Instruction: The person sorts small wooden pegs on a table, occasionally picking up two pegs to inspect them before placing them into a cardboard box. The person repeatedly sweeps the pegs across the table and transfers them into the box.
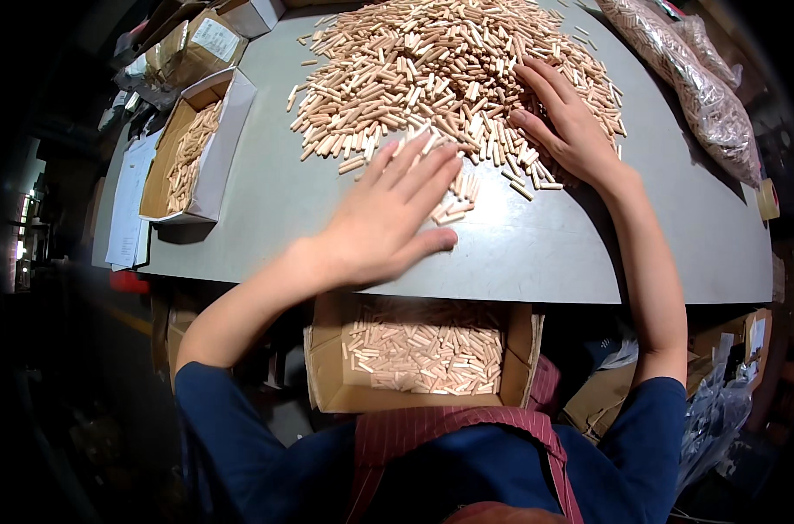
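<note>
Wooden dowels (449, 79) heaped all over the desk (266, 210)

Left hand (388, 218) flat, fingers spread, on pile's near edge; right hand (567, 122) spread too, deeper in.

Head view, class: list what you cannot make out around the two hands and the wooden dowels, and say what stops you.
- Dowels under the left hand: the palm covers them, and the hand is motion-blurred.
- Dowels under the right hand: fingers hide them.
- Far side of the dowel pile: cut off by the top edge.
- Cardboard box on the lap: the table edge hides its far part.
- Side box: contents too small to tell apart.
</note>
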Motion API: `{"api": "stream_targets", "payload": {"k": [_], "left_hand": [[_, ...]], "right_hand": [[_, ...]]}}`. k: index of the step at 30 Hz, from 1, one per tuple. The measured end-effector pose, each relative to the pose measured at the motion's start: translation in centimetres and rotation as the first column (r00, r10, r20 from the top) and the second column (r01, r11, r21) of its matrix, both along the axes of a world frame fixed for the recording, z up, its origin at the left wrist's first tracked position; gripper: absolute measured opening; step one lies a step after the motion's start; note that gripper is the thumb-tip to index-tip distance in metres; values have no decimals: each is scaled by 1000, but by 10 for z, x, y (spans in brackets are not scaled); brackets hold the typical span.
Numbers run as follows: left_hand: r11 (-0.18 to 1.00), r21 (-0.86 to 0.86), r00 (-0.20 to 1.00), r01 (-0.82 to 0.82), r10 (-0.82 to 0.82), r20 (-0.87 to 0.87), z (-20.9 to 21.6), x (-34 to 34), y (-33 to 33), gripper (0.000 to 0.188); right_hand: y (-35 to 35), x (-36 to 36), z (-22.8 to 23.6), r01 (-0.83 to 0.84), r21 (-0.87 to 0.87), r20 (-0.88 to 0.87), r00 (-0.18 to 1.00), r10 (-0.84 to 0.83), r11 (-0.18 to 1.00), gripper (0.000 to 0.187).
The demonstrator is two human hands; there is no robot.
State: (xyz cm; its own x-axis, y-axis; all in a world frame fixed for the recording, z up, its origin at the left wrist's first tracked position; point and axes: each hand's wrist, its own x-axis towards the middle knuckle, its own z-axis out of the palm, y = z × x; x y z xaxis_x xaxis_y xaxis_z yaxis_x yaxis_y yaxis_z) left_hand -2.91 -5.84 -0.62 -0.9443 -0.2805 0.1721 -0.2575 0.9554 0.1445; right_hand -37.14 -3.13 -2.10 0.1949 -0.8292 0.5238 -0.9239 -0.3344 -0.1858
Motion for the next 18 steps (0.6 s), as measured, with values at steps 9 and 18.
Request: {"api": "stream_targets", "payload": {"k": [9, 18], "left_hand": [[995, 82, 996, 63, -68, 61, 12, 14, 39, 86], [986, 46, 986, -158, 155, 53, 8, 40, 35, 96]], "right_hand": [[-1, -2, -3, -8, -19, -21, 1000, 8, 1000, 68], [-1, -1, -2, 0, -28, -54, 999, -1, 1000, 69]]}}
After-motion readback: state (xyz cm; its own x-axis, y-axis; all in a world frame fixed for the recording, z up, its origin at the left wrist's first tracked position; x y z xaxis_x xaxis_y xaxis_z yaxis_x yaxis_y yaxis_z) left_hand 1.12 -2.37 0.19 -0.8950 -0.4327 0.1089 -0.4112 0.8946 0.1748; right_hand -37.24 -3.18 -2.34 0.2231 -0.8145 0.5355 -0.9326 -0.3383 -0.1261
